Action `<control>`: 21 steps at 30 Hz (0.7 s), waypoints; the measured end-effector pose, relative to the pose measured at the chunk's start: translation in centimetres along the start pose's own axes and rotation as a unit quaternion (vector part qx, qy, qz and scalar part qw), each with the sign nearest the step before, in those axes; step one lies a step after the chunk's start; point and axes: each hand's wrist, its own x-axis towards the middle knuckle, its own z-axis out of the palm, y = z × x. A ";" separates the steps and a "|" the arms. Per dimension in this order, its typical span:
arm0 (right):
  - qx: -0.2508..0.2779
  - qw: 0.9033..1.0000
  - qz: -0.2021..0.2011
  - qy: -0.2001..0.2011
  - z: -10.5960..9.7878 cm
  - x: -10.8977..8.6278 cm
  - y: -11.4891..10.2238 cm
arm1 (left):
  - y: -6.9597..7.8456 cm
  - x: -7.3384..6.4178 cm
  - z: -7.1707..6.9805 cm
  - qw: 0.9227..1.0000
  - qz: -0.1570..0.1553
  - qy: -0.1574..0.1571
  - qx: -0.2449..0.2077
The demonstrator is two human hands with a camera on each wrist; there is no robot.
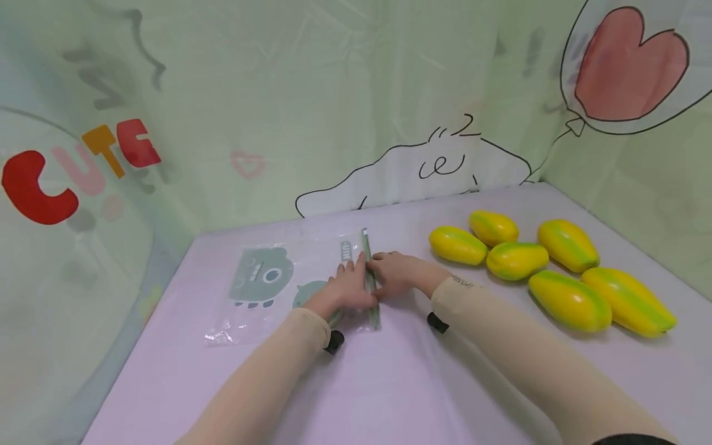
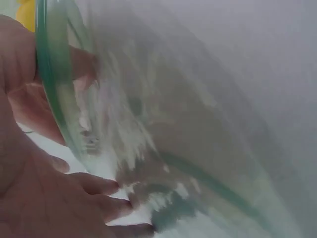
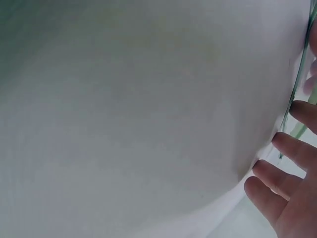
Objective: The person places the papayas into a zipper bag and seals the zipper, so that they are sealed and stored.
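Observation:
A clear plastic zip bag (image 1: 303, 266) with green cartoon monster prints lies flat on the table, its green zip strip (image 1: 374, 316) on the right side. My left hand (image 1: 347, 290) rests over the bag beside that strip, fingers fairly straight and pointing away. From the other side my right hand (image 1: 400, 272) reaches to the zip strip and pinches at it, thumb and fingertips right at the edge. Close to the camera in the left wrist view, a green-lined bag edge (image 2: 45, 82) bows up past the left palm. The right fingers (image 3: 290, 148) are spread along the bag's edge in the right wrist view.
Several yellow-green papayas (image 1: 517, 261) stand grouped on the right of the lilac-covered table (image 1: 389, 395). A printed curtain (image 1: 267, 93) hangs behind the table and along both sides.

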 end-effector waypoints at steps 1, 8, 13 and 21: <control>-0.001 1.000 0.001 -0.004 -0.1 -0.1 0.0 | 0.1 -0.1 0.0 1.000 -0.004 -0.004 0.004; 0.005 1.000 0.006 -0.026 -0.4 -0.2 0.0 | 0.8 -1.5 0.4 0.999 -0.023 0.004 0.030; 0.011 1.000 0.005 -0.024 -0.4 -0.2 0.0 | 1.1 -2.7 0.3 0.997 -0.048 0.021 0.056; 0.014 1.000 0.011 -0.025 0.0 0.1 0.2 | 0.9 -3.9 0.4 0.990 -0.095 0.048 0.092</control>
